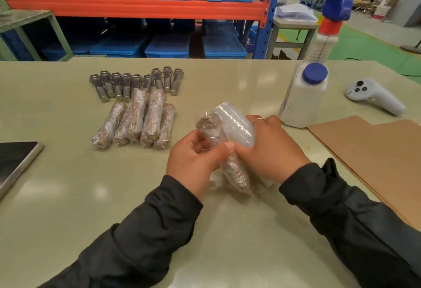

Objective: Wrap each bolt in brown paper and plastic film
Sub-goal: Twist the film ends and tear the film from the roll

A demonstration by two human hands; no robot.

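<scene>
A pale green table (68, 196) is filling most of the view, with a blue and orange storage rack (264, 9) standing beyond its far edge. Sheets of brown paper (376, 155) are lying flat at the right side, and a white bottle (304, 100) with a blue cap is standing just beyond them, near a grey controller (376, 96). At the far left, a row of bare bolts (136, 82) is lying side by side, and five wrapped bolts (136, 123) are resting just nearer than that row. A dark tablet (16, 162) is sitting at the left edge. Near the middle, the left hand (193, 162) is curling its fingers around a bolt bundle (227, 157) already covered in paper and film, holding it tilted above the table. The right hand (268, 151) is gripping a roll of plastic film (234, 125), pressed against the bundle's right side, so both hands are close together.
</scene>
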